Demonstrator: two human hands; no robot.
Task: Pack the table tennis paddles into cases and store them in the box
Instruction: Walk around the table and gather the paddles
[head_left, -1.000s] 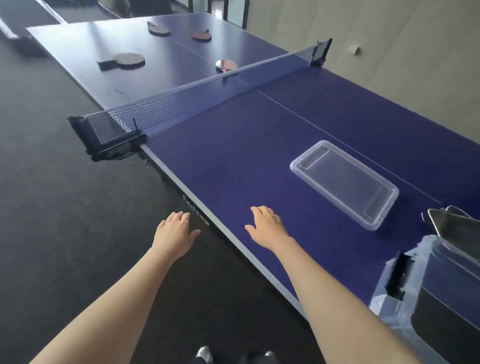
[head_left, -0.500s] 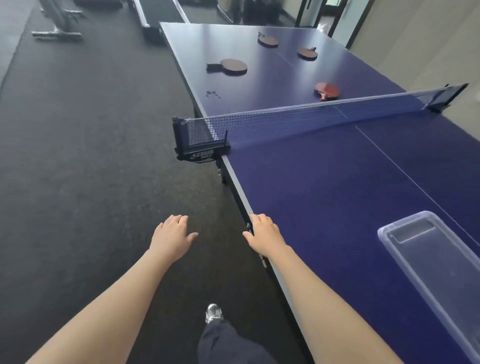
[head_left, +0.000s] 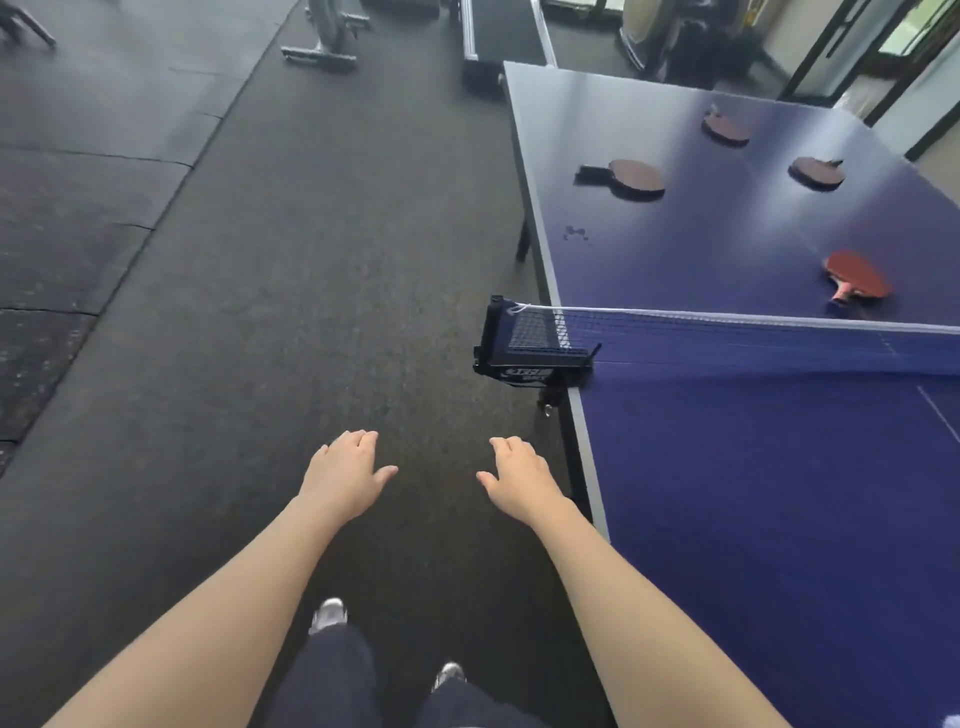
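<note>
Both hands hang in the air over the floor, beside the table's long left edge, short of the net post. The left hand (head_left: 347, 475) and the right hand (head_left: 521, 475) have loosely spread, relaxed fingers and hold nothing. The right hand is the nearer to the table (head_left: 753, 519), just beside its edge.

The paddles lie ahead and to the right, all past the net (head_left: 727, 340) on the far half. The nearest paddle (head_left: 631, 178) lies near the left edge, its long axis roughly across the table with the handle toward that edge. The red paddle (head_left: 854, 275) sits just beyond the net, farther in. Two more lie toward the far end (head_left: 724, 126) (head_left: 816, 172). No case or box is in view.

My judgement: the right hand would reach the nearest paddle first, handle-on.
</note>
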